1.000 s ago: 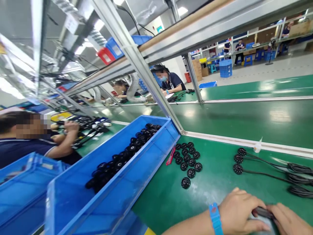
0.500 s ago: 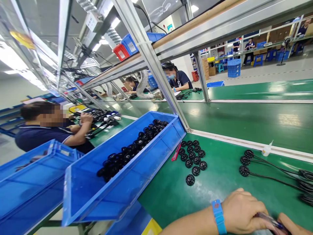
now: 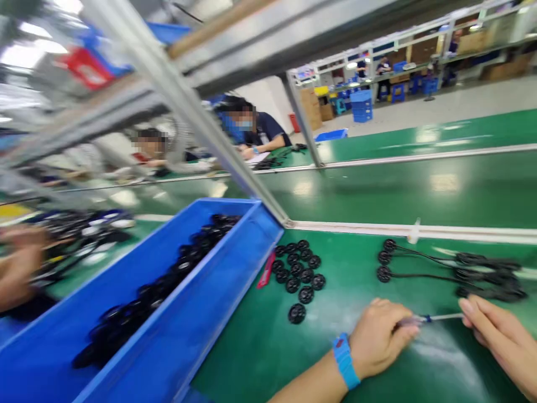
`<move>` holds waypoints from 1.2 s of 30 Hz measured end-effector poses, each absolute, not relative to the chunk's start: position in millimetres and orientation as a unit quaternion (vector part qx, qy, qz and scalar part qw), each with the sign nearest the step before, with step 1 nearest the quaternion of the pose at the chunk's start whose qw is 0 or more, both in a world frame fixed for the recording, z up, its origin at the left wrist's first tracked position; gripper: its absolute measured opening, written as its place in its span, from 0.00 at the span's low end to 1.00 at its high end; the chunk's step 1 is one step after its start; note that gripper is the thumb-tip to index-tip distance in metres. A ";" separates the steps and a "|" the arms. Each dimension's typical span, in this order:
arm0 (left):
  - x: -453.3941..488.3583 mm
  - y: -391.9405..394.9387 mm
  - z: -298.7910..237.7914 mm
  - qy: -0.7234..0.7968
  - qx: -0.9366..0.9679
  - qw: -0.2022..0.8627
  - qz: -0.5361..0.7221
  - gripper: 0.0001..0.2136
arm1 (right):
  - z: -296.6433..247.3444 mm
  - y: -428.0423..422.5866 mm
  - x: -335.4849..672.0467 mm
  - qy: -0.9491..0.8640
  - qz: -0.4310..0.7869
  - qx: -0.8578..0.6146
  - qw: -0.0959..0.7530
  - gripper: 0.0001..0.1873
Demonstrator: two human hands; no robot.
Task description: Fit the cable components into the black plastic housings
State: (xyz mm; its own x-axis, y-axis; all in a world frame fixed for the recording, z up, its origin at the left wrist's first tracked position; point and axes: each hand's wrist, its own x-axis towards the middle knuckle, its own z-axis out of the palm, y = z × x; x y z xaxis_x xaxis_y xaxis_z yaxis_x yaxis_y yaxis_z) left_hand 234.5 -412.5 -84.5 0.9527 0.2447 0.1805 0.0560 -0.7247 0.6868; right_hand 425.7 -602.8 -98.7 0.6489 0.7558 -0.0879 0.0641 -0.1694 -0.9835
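My left hand (image 3: 384,336), with a blue strap (image 3: 345,361) on its wrist, is closed around the clear handle of a screwdriver (image 3: 442,317). Its thin metal shaft points to the right. The fingertips of my right hand (image 3: 497,333) pinch the far end of that shaft; what lies under them is hidden. Beyond my hands, several coiled black cables (image 3: 486,268) lie on the green bench, with round black discs (image 3: 384,273) at their left ends. More loose black discs (image 3: 297,313) are spread to the left of my hands.
A long blue bin (image 3: 218,268) of black wheel-like parts stands at the left. A red cutter (image 3: 266,270) lies beside it. Near the white ledge is a small white bottle (image 3: 414,232). A metal post (image 3: 201,123) rises behind the bin. A co-worker's hand (image 3: 20,263) shows far left.
The view has swung right and blurred. My hands are now farther apart and higher in view, with the screwdriver's shaft exposed between them.
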 end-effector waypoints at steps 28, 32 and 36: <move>217.6 -450.9 -39.1 0.046 0.659 0.751 -0.020 0.26 | -26.7 -603.4 361.6 -0.307 0.312 -0.616 0.655 0.15; 214.5 -459.2 -45.3 0.053 0.578 0.806 -0.122 0.27 | -21.4 -601.8 356.3 -0.302 0.330 -0.613 0.651 0.15; 215.5 -461.6 -45.6 0.031 0.576 0.804 -0.147 0.28 | -15.4 -600.6 351.4 -0.249 0.429 -0.545 0.676 0.16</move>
State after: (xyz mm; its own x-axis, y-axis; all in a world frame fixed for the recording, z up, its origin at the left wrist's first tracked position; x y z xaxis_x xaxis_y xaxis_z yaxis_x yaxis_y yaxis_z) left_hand 215.5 -461.6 -45.6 0.9547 -0.2009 -0.2195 0.2725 0.2941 0.9161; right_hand 351.4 -600.6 -15.4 0.5079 0.8515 -0.1301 -0.3088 0.0391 -0.9503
